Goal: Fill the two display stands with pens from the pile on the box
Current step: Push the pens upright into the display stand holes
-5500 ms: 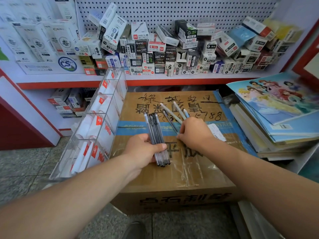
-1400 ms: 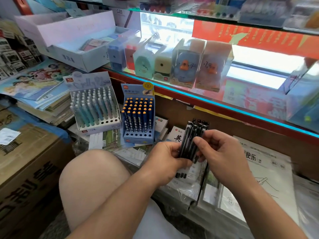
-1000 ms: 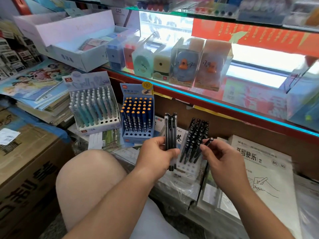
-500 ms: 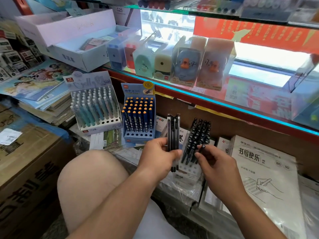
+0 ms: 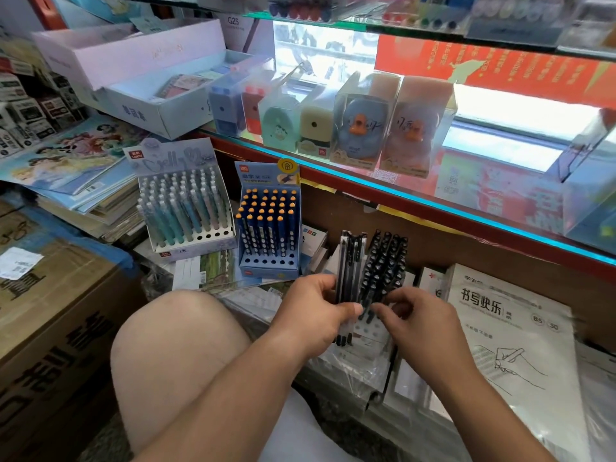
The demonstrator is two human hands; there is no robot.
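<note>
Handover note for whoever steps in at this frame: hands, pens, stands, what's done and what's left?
The left hand grips a bundle of black pens upright.
The right hand reaches to the bundle's lower end; whether it pinches a pen is unclear.
The black-pen stand behind: back rows filled, front holes empty.
To do: seat the bundle's pens there. The blue stand also has empty front holes.

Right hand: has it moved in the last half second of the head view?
Yes, slightly. Against the black-pen stand, the right hand has drawn its fingertips down-left, off the standing pens, toward the pen bundle in the left hand.
</note>
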